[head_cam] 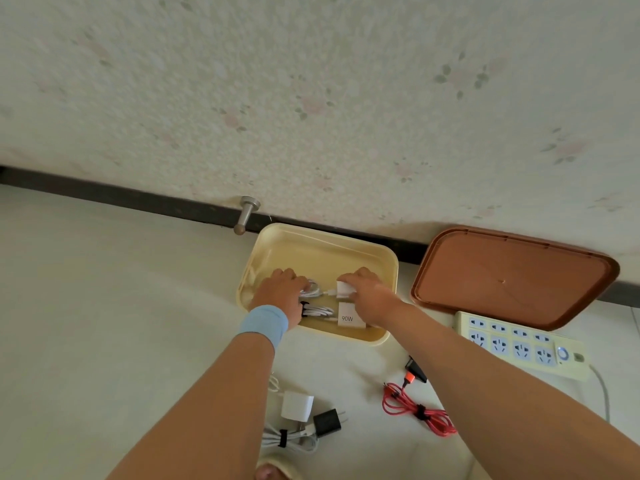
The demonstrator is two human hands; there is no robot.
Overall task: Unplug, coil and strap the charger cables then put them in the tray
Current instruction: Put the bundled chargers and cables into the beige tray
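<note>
The only print I could read was "90W", in dark grey characters on the upward face of the white square plastic charger brick [350,318], which lay at the near right of the pale yellow rectangular plastic tray [325,237]. The second white charger brick [345,289], pinched in my right hand [365,289] just beyond it, showed me no legible print. The pale yellow-green plastic power strip [519,344] bore a small dark mark past its round button, too small to make out.

Lt blue wristband [263,323], beige slipper [288,463]
</note>
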